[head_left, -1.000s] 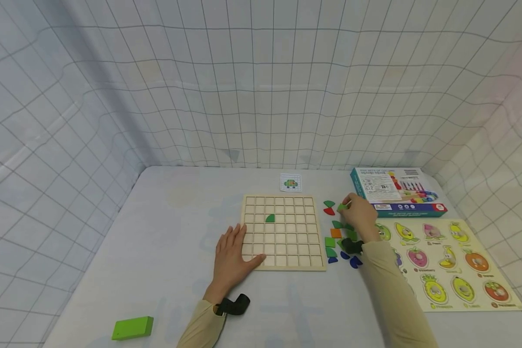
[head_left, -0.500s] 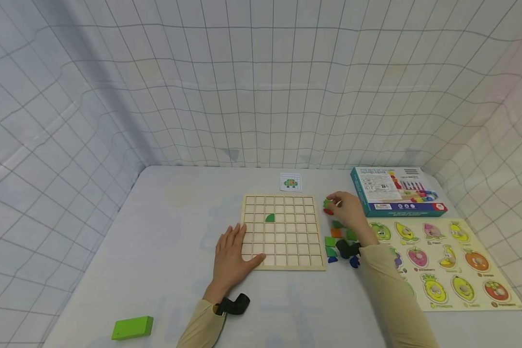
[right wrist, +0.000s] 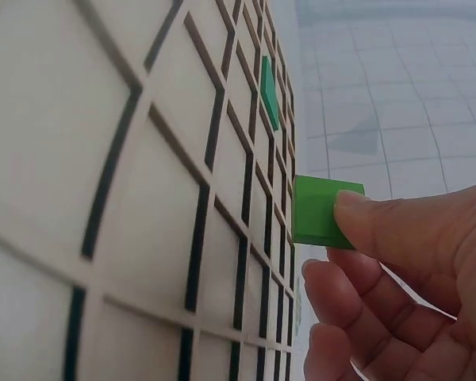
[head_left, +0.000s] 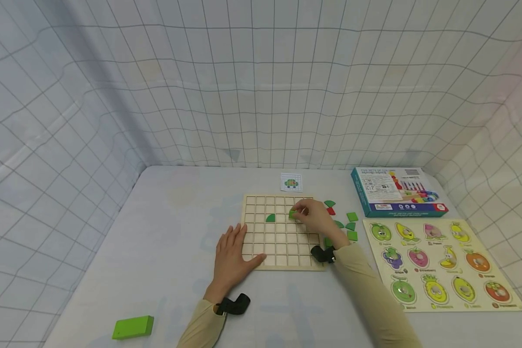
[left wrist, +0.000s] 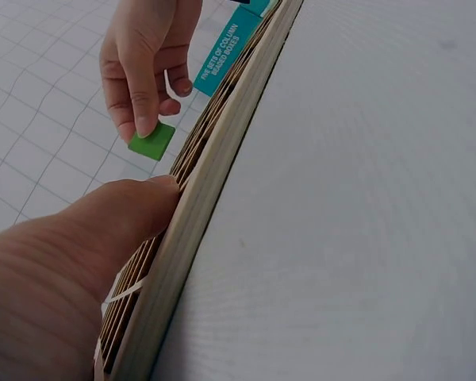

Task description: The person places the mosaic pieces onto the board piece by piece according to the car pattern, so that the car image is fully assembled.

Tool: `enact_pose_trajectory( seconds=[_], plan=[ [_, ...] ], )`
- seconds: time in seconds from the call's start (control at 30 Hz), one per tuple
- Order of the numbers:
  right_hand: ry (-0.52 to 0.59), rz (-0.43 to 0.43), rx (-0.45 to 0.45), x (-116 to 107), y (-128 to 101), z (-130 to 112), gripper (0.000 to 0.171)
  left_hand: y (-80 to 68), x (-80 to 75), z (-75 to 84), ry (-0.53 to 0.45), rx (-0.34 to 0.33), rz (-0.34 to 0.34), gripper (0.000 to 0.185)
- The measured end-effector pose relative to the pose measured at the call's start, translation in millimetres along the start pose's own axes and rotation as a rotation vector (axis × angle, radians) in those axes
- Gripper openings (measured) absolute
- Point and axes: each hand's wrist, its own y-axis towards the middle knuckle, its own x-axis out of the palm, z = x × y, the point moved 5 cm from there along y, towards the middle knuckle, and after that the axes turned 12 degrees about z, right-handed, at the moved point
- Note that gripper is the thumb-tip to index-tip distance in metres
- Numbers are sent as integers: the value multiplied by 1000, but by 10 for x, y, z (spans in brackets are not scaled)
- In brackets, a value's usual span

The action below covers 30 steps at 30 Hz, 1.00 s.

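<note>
While the left hand (head_left: 231, 258) lay flat with straight fingers on the near left corner of the grid board (head_left: 281, 231), the right hand (head_left: 315, 217) pinched a green square (head_left: 292, 214) over the board's far middle cells, seemingly just above them. A green quarter-round (head_left: 270, 218) sat in a cell to its left. Loose pieces (head_left: 351, 225) lay right of the board on the counter (head_left: 169, 251).

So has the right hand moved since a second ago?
Yes. The right hand, pinching a green square tile, moved left from the loose pieces to over the wooden grid board.
</note>
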Motion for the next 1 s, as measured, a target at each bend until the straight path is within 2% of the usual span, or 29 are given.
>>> enact_pose_trajectory(
  seconds=[0.17,0.43,0.77,1.0],
  plan=[
    [6,-18,5,139,52,-67,5,-3,2,3,-4,-1,1,92],
    [21,-18,71,295,80,-102,4,1,-3,-3,2,0,5,92],
    [-16,3,74,347,94,-85,4,4,-5,-6,10,-5,0,92],
    [-57,-21,88,349,87,-91,9,1,-4,0,7,-8,-4,91]
  ],
)
